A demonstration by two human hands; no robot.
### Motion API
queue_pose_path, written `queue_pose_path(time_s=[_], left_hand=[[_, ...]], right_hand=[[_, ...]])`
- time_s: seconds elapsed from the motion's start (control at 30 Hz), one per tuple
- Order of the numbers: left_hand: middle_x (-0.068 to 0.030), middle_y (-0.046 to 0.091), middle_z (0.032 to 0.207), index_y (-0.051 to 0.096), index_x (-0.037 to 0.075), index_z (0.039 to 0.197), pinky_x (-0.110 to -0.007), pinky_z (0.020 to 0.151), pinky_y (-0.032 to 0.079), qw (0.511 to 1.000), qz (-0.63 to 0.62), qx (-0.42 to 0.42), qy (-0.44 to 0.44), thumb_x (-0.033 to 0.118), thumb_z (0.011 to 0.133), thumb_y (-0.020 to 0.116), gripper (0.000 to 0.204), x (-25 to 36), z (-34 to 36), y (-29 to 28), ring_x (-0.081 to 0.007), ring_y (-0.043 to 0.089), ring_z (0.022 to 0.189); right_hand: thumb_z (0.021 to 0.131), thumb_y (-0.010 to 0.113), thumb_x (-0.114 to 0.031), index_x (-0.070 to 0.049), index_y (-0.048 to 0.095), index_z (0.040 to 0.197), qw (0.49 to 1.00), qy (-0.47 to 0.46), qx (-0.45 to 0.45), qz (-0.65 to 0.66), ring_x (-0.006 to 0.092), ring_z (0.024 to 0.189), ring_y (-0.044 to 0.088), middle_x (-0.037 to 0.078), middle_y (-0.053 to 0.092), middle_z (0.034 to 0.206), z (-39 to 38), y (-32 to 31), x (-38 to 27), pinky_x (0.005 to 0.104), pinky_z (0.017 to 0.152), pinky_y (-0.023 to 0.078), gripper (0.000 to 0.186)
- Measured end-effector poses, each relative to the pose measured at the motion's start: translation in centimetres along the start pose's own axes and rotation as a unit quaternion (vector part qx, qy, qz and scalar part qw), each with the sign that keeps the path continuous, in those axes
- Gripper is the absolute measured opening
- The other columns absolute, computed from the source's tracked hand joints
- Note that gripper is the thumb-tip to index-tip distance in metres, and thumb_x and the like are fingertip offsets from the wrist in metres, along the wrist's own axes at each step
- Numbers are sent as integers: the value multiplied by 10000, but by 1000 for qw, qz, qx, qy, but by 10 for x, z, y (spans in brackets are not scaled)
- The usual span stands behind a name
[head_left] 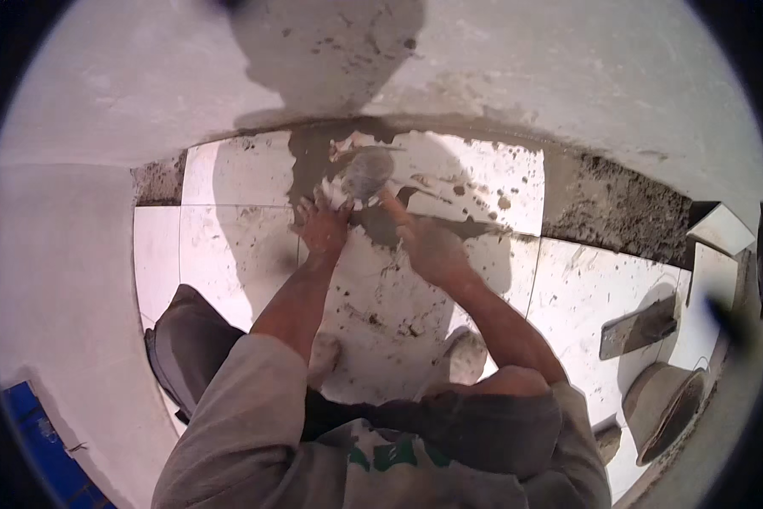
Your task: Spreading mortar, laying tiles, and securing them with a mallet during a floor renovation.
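One grey, rounded trowel (369,174) sits mid-scene over smeared white tiles (517,170), clamped in my right grip (437,253); I see my left grip (322,227), spread apart, just near and left of it.

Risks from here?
1. The trowel in the right hand sits close to the left hand's bare, spread fingers; a slip might nick them.
2. Mortar is smeared and spotted over the white tile; if left to dry, it could be hard to clean off.
3. The float lies loose on the floor to the right and might be stepped on.
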State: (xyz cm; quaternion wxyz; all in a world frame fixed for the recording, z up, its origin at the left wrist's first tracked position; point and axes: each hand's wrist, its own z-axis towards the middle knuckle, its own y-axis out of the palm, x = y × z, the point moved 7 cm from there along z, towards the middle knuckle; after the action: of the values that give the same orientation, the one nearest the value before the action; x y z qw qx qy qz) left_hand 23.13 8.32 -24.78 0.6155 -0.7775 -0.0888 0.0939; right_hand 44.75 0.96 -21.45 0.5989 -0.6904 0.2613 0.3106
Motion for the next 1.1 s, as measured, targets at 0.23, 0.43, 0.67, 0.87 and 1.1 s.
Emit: queue_pose_path(time_s=[0.23, 0.43, 0.67, 0.87, 1.1], left_hand=[[-273, 281, 1475, 286, 73, 1461, -685, 1034, 172, 1000, 18, 8, 13, 673, 871, 416, 852, -6, -3, 7, -383, 298, 1372], [-276, 263, 1484, 277, 76, 1462, -699, 1034, 145, 1000, -7, 4, 4, 692, 866, 401, 867, -6, 1, 14, -376, 249, 1396], [-187, 245, 1522, 285, 106, 1466, -671, 1060, 141, 999, 41, 2, -33, 644, 890, 406, 797, -3, -4, 11, -330, 222, 1413], [-169, 227, 1526, 333, 118, 1444, -654, 1090, 40, 983, -36, 76, 165, 541, 912, 434, 687, 73, -47, -4, -306, 173, 1428], [-187, 251, 1515, 323, 86, 1452, -647, 1093, 28, 949, -32, 90, 301, 551, 891, 471, 743, 138, -107, -11, -319, 180, 1421]], right_hand=[[959, 445, -411, 11, 500, 927, 999, 43, 14, 8, 467, 676, 604, 280, 605, 703, -51, -16, 18, 552, 638, 467, 427], [956, 456, -404, 2, 523, 963, 955, 230, 23, 186, 454, 703, 607, 257, 606, 713, -129, -27, 53, 527, 628, 449, 412], [910, 490, -363, 0, 585, 985, 891, 381, 106, 221, 378, 712, 638, 227, 626, 737, -240, -25, 107, 461, 626, 473, 383], [897, 581, -386, -5, 592, 915, 850, 417, 174, 270, 200, 502, 566, 89, 563, 567, -344, -20, 155, 353, 463, 439, 381], [894, 583, -411, 5, 590, 903, 858, 466, 158, 149, 245, 526, 598, 121, 585, 583, -397, -27, 162, 373, 485, 457, 416]])
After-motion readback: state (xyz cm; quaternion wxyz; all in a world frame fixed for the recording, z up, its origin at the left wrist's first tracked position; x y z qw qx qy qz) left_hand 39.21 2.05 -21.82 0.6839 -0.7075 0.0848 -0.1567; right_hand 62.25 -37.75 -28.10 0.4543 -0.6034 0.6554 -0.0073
